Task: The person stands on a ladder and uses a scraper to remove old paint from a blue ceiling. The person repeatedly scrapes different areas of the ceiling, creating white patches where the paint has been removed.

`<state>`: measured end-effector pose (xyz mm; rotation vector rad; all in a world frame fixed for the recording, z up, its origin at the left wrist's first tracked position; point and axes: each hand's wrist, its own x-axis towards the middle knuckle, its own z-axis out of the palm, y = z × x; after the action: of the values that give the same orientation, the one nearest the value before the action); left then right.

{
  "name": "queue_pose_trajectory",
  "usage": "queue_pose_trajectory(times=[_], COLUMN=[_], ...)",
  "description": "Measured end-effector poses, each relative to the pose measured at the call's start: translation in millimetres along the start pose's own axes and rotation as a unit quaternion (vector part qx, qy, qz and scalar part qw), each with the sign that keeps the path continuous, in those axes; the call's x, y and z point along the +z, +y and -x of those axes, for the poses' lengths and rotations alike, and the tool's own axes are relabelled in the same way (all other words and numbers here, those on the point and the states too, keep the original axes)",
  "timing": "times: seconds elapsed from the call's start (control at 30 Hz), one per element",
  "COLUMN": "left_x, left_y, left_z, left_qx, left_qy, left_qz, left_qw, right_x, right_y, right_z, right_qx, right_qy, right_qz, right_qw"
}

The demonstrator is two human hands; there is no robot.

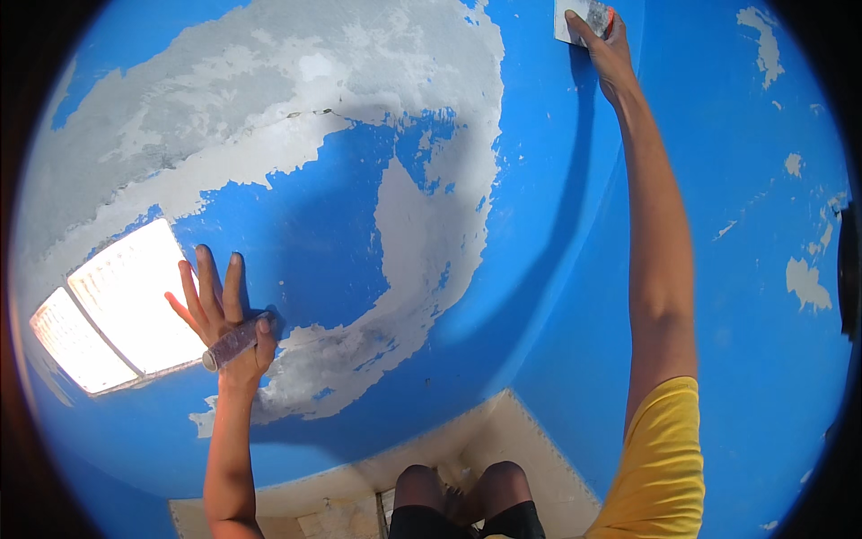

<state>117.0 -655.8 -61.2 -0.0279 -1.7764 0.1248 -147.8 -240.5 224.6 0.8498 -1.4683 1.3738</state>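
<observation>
My left hand [236, 330] rests against a blue-painted wall [323, 222] with its fingers spread. Under its thumb is a greyish-brown rolled tube [232, 345], possibly rolled sandpaper, lying across the palm side or back; which, I cannot tell. High at the upper right, my right hand [611, 50] grips a flat white rectangular piece [569, 25] with a grey smudge and an orange-red edge, its exact kind unclear. This piece is at the blue wall, near the inside corner. Whitish-grey filler or bared plaster [431, 222] curves across the wall between the hands.
A brightly lit two-part opening [135, 303] lies beside my left hand. An adjoining blue wall [734, 323] runs along the right, with pale patches [807, 284]. Beige tile edging [532, 438] meets the walls below, around my knees [505, 480]. A dark object [847, 269] sits at the right rim.
</observation>
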Motion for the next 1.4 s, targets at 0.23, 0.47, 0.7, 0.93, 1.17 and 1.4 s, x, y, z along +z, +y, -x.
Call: queue_pose_trajectory(times=[0.23,0.47,0.7,0.93,1.17,1.4], left_x=[-1,1,0,-4,-5,0], left_y=[0,4,2,1,1,3], left_z=[-2,-3,1,0,1,1], left_qx=[0.000,0.006,-0.001,0.001,-0.006,0.000], left_qy=[-0.010,-0.007,-0.010,-0.020,-0.023,-0.014], left_qz=[-0.031,-0.014,-0.009,-0.011,-0.002,-0.004], left_qw=[0.999,1.000,1.000,1.000,1.000,1.000], right_x=[-15,-31,-23,-22,-46,-5], right_y=[-2,6,5,5,-38,-20], right_z=[11,6,25,31,5,45], right_qx=[0.040,0.079,0.075,0.041,-0.081,-0.243], right_qy=[-0.011,-0.032,-0.026,-0.006,0.143,0.067], right_qz=[0.026,0.024,-0.016,0.009,0.029,0.392], right_qw=[0.999,0.996,0.997,0.999,0.986,0.885])
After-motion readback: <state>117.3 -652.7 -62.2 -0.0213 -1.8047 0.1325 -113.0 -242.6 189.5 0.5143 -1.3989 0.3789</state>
